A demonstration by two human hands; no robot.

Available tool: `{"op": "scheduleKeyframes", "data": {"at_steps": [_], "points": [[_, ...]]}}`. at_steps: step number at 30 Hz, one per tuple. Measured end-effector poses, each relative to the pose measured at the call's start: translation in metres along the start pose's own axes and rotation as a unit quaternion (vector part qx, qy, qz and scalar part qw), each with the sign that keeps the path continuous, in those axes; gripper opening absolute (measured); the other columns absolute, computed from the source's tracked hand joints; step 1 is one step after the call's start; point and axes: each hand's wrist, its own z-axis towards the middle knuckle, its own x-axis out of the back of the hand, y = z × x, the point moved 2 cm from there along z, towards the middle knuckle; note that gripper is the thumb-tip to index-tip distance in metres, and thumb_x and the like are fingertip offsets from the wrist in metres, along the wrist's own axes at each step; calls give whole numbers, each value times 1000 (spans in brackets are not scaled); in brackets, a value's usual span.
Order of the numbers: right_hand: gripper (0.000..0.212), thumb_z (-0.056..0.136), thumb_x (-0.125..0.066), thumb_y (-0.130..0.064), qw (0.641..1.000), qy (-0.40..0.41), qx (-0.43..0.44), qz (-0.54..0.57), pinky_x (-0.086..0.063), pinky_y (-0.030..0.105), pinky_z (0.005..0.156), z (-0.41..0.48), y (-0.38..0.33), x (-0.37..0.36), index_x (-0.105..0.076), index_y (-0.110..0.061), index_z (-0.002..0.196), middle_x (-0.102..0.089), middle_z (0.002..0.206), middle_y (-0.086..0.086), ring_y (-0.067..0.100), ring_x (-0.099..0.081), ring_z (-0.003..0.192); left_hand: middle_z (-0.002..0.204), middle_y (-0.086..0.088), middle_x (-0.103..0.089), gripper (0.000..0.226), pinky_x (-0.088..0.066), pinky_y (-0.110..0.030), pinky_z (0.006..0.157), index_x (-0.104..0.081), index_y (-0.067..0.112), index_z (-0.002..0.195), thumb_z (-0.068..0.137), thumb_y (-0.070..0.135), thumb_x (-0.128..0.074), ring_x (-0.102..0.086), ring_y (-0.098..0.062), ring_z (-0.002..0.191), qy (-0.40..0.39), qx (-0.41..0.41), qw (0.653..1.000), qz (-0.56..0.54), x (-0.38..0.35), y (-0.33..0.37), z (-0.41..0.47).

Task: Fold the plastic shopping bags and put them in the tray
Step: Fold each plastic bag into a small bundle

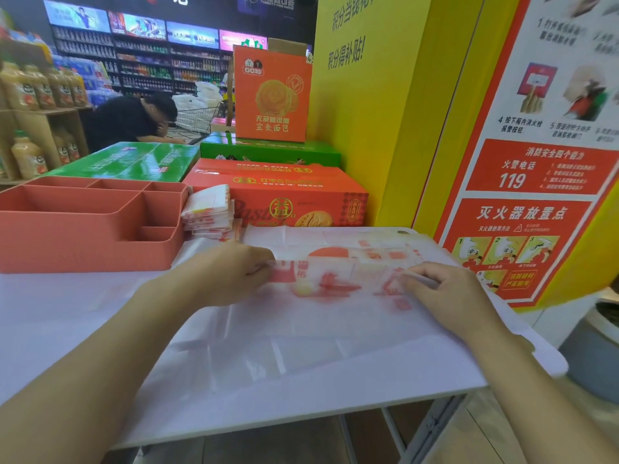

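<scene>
Head cam view, so here's the deal: the plastic bag lies spread flat on the white table right in front of me, red print showing through, with its far edge lifted a bit. My left hand pinches that edge at the left end, fingers curled onto the plastic. My right hand pinches it at the right end the same way. The coral tray sits at the table's far left. A stack of folded bags sits just beside its right wall, outside it, with an orange box behind.
</scene>
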Motion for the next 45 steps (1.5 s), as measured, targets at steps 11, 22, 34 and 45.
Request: {"op": "scheduleKeyframes", "data": {"at_steps": [11,22,34,45], "points": [[30,93,-71,-39,996,67,-60,30,-48,39,68,7,12,0,-66,-15,76,-66,82,6,28,-61,81,92,5,-59,61,-42,-31,65,-67,34,94,82,85,-36,-54,-23,80,57,226,971,57,17,-27,0],[44,92,-69,-41,985,47,-129,-104,-54,43,83,9,14,-4,-51,-23,127,-66,115,3,29,-62,101,90,0,-55,43,-37,-31,69,-69,30,100,78,67,-67,-51,-27,80,81,304,947,62,17,-38,0],[53,99,-60,-28,966,39,-27,-255,-26,44,116,7,-2,-6,-45,-22,150,-43,154,3,27,-33,141,137,2,-60,42,-33,-45,108,-63,33,128,88,45,-68,-49,-26,129,139,58,970,189,-6,-8,11],[55,109,-26,-45,953,-212,51,-210,-5,43,124,18,-82,-81,-19,-29,161,-13,169,-7,20,-4,157,167,13,-1,55,1,-49,124,-10,46,157,104,56,-18,3,-16,155,-123,16,992,-3,-47,26,20]]}}
